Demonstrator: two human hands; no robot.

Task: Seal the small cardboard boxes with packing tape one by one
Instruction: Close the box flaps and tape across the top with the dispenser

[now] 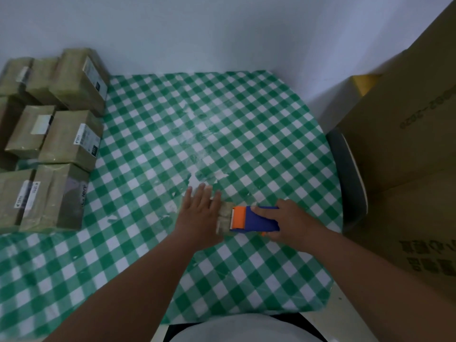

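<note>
- Tape is being laid on one small box (225,217), which sits on the checked tablecloth (246,124) near the front middle of the table.
- The box is pressed down by the left hand (201,213), held flat with fingers straight, so most of the box is hidden.
- The blue and orange tape dispenser (254,219) is gripped by the right hand (291,224), with fingers curled over its top; its orange end is touching the box.
- For a neat seal, the box should be kept still and the dispenser pulled straight, it is thought.
- The left fingers are just beside the cutting end, so care is needed there.
- Many wrapped boxes (71,144) are stacked at the left edge, well apart from the work.
- A big cardboard carton (407,144) stands at the right, near the right arm, and a wide pull could be blocked by it.
</note>
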